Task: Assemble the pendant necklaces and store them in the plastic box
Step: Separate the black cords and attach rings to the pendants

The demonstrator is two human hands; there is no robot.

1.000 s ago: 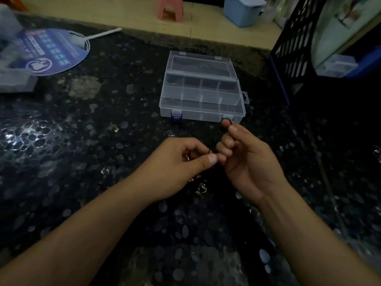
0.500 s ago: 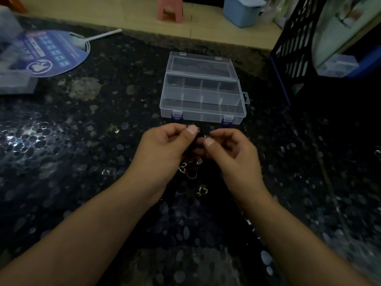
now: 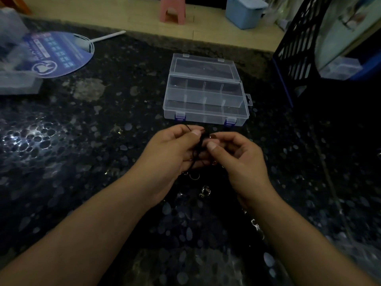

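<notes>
A clear plastic box (image 3: 206,100) with divided compartments lies open on the dark speckled table, its lid tipped back. Just in front of it my left hand (image 3: 173,153) and my right hand (image 3: 237,159) meet, both pinching a thin black cord (image 3: 199,145) that hangs down between the fingers. A small ring seems to sit at my right fingertips, too dim to be sure. Several small metal pendants and rings (image 3: 204,190) lie on the table under and behind my hands.
A blue round hand fan (image 3: 59,54) and a frosted plastic container (image 3: 16,79) lie at the far left. A black lattice basket (image 3: 299,42) stands at the back right. Beyond the table edge are a pink stool (image 3: 172,9) and a light blue bin (image 3: 245,11).
Both hands have risen from lower down toward the box and closed in on each other. The black cord now hangs visibly between the pinching fingers.
</notes>
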